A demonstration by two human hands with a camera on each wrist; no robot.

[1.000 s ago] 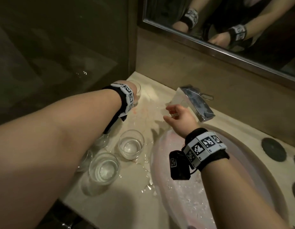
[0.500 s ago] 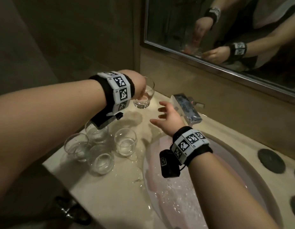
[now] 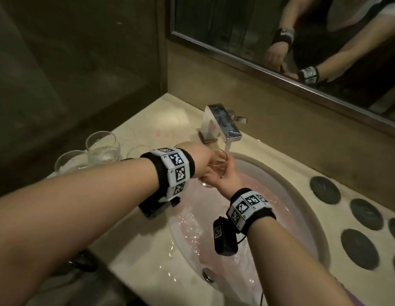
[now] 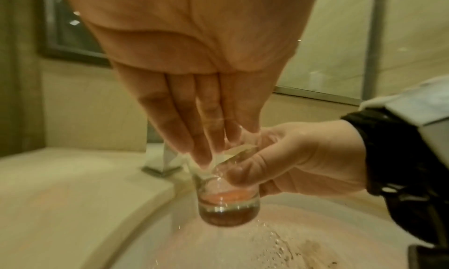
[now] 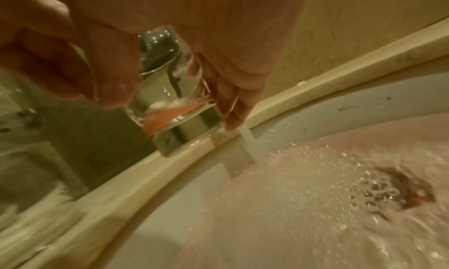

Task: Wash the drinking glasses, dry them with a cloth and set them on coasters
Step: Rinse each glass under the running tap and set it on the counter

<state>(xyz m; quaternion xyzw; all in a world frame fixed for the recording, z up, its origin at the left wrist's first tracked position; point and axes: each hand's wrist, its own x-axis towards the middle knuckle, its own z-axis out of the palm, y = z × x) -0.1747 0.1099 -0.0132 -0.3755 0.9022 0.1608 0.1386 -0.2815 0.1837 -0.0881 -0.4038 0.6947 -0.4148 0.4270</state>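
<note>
A clear drinking glass [image 4: 227, 196] with a little pink liquid in its bottom hangs over the sink [image 3: 287, 173], just under the tap [image 3: 223, 124]. My right hand [image 4: 291, 158] grips its side, thumb in front and fingers behind. My left hand [image 4: 201, 119] points down from above, its straight fingers [image 4: 194, 148] dipping into the glass's mouth. In the head view both hands [image 3: 200, 161] [image 3: 225, 177] meet at the glass [image 3: 217, 167]. The right wrist view shows the glass [image 5: 170, 104] tilted in my grip.
Water runs [image 5: 250, 148] from the tap into the foamy basin toward the drain [image 5: 393, 188]. Other glasses [image 3: 102, 146] [image 3: 70, 162] stand on the counter to the left. Several dark round coasters [image 3: 324, 189] [image 3: 360, 249] lie on the counter to the right. A mirror [image 3: 280, 29] hangs behind.
My left hand lifted a glass from the back of the counter and carried it right, under the tap. My right hand left the tap and took hold of the glass.
</note>
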